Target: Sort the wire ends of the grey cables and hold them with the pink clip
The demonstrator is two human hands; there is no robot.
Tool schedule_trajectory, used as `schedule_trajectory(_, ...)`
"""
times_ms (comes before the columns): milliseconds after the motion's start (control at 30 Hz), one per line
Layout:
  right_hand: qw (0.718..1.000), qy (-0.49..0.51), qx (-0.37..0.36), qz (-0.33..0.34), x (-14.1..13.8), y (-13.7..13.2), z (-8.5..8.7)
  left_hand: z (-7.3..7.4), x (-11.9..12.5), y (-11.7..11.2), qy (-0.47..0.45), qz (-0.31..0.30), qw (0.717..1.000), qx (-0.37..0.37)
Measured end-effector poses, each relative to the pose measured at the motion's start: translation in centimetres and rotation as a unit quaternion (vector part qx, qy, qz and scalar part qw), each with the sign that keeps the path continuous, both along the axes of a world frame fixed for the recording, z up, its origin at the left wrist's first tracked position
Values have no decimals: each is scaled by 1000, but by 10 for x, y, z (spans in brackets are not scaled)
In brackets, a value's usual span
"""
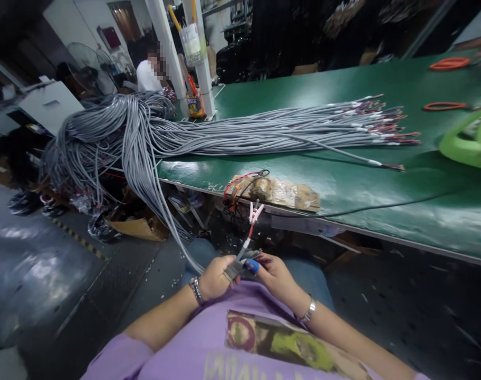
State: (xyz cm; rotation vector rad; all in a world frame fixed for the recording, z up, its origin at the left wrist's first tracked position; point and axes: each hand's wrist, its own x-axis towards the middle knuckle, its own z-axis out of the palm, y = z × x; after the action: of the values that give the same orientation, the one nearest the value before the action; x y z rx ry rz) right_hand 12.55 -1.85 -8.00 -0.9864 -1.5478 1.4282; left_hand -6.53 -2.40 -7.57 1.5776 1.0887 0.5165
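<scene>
Head view: at lower centre, the left hand (218,276) grips smooth, slender grey cable (193,262), the right hand's (278,275) hold unclear, below the glossy green bench (363,186).

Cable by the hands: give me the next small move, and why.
I'd have the right hand pinch the grey piece gently: its fingers are already close beside it. The left hand grips that piece, and the pink clip seems to hold the end of the cable, so both should steady the work.
</scene>
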Motion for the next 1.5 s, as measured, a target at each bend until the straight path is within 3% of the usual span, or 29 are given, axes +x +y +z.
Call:
schedule_trajectory(67, 999, -28, 5, -46, 10, -2, -13, -6, -4, 4, 40, -44, 997, 49)
schedule_trajectory(133, 992, -55, 8, -116, 23, -1, -21, -12, -9, 8, 136, -82, 979, 128)
schedule_trajectory(233, 980, -87, 24, -177, 36, 6, -16, -17, -15, 10, 264, -137, 935, 193)
schedule_trajectory(333, 983, -107, 49, -144, 35, 11, 7, -9, -14, 7, 316, -142, 916, 204)
schedule_trajectory(433, 985, -86, 38, -145, 24, 10, 32, 5, -12, 1, 319, -105, 919, 208)
schedule_trajectory(533, 992, -66, 13, -104, 13, 9, 50, 13, -16, -3, 295, -86, 925, 223)
schedule_trajectory(633, 996, -51, -6, -67, 8, 11, 57, 5, -21, -2, 265, -98, 929, 238)
schedule_trajectory(733, 999, -37, -15, -37, 9, 15, 51, -7, -24, 2, 290, -140, 919, 229)
schedule_trajectory(833, 1000, -23, -5, -19, 11, 18, 41, -11, -25, 6, 303, -177, 912, 213)
schedule_trajectory(933, 1000, -9, 18, 3, 9, 19, 35, -6, -23, 10, 242, -158, 944, 159)
schedule_trajectory(1033, 999, 0, 26, 19, 4, 19, 34, 2, -13, 18, 112, -135, 984, 37)
schedule_trajectory(1100, 1000, -3, 21, 16, 1, 21, 35, 6, -3, 23, 18, -146, 986, -74)
schedule_trajectory(1200, 999, -19, 33, -17, 0, 23, 35, 14, 12, 27, -68, -86, 977, -182)
schedule_trajectory(1333, 998, -32, 44, -31, 2, 24, 37, 21, 22, 26, -82, -13, 982, -167)
schedule_trajectory(1500, 999, -33, 0, -27, 2, 24, 34, 28, 27, 28, -81, -2, 981, -173)
